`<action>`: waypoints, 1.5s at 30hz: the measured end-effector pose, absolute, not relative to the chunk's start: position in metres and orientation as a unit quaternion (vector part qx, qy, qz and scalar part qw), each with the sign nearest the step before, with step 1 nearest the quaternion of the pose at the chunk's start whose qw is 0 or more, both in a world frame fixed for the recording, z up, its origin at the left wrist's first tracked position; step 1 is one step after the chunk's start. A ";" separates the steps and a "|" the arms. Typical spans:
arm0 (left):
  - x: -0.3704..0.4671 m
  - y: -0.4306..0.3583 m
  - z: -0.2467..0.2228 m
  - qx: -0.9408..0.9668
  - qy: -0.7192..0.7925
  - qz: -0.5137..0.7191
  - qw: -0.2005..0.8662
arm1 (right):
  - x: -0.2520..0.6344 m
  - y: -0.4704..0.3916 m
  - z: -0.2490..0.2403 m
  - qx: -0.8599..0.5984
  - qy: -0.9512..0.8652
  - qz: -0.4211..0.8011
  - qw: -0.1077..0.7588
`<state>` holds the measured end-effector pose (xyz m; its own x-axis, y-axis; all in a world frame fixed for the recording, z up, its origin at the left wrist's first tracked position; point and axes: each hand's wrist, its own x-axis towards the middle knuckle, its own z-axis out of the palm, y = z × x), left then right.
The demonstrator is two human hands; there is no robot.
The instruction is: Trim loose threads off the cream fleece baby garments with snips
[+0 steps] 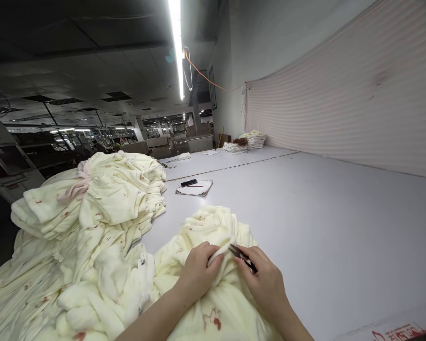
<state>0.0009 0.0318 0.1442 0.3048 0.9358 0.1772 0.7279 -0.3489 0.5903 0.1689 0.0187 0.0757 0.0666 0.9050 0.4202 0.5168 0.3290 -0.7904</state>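
Observation:
A pale yellow plush garment (213,284) with small brown and red prints lies bunched on the table before me. My left hand (200,267) pinches a raised fold or edge of it between thumb and fingers. Closed around a pair of dark thread snips (246,260) is my right hand (266,279). The blade tips point left and touch or nearly touch the pinched edge; whether they are cutting a thread cannot be made out. Folds of cloth hide part of the left fingers.
A large heap of similar pale yellow garments (117,189) rises on the left. Farther along the white table (326,218) lie a board with paper (206,188), a black object (189,183) and stacked folded cloth (253,140). A pinkish striped sheet (341,94) hangs along the right wall.

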 end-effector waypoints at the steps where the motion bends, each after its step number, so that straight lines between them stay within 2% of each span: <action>1: 0.002 0.031 0.144 0.791 0.531 0.246 0.178 | 0.167 0.019 0.077 -0.545 -0.651 0.194 0.491; 6: 0.003 0.026 0.134 0.832 0.504 0.230 0.036 | 0.168 0.017 0.077 -0.534 -0.601 0.269 0.530; 9: 0.005 0.022 0.125 0.861 0.444 0.227 -0.100 | 0.172 0.016 0.077 -0.514 -0.538 0.364 0.560; 12: 0.011 0.015 0.117 0.875 0.364 0.228 -0.224 | 0.172 0.016 0.082 -0.520 -0.488 0.399 0.576; 15: 0.017 0.006 0.112 0.878 0.321 0.228 -0.273 | 0.170 0.019 0.089 -0.497 -0.447 0.443 0.597; 18: 0.018 -0.003 0.110 0.880 0.325 0.225 -0.262 | 0.171 0.020 0.088 -0.415 -0.377 0.563 0.607; 21: 0.015 -0.009 0.110 0.885 0.346 0.229 -0.211 | 0.173 0.019 0.084 -0.360 -0.327 0.635 0.600; 24: 0.012 -0.017 0.116 0.868 0.375 0.285 -0.158 | 0.175 0.014 0.084 -0.336 -0.317 0.656 0.597; 26: 0.008 -0.023 0.124 0.861 0.398 0.306 -0.080 | 0.177 0.009 0.088 -0.338 -0.331 0.661 0.583; 27: 0.004 -0.027 0.130 0.859 0.414 0.300 -0.008 | 0.178 0.007 0.091 -0.343 -0.347 0.663 0.568; 30: -0.021 -0.038 0.151 0.786 0.466 0.275 0.300 | 0.184 0.003 0.099 -0.375 -0.419 0.647 0.515; 32: -0.047 -0.045 0.163 0.671 0.464 0.321 0.481 | 0.188 0.005 0.102 -0.410 -0.454 0.602 0.513; 34: -0.073 -0.052 0.172 0.564 0.399 0.418 0.590 | 0.189 0.013 0.103 -0.445 -0.463 0.555 0.528; 36: -0.094 -0.058 0.176 0.498 0.321 0.503 0.629 | 0.182 0.025 0.101 -0.468 -0.468 0.533 0.528; 38: -0.103 -0.063 0.175 0.478 0.282 0.531 0.640 | 0.169 0.039 0.099 -0.484 -0.482 0.515 0.519; 45: -0.103 -0.066 0.156 0.478 0.251 0.433 0.722 | 0.115 0.084 0.084 -0.509 -0.493 0.498 0.501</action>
<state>-0.1026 -0.0658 0.1564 0.4993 0.8649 0.0521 -0.3858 0.1681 0.9071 0.1147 0.0837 0.0842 0.0193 0.9997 -0.0132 0.0036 -0.0133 -0.9999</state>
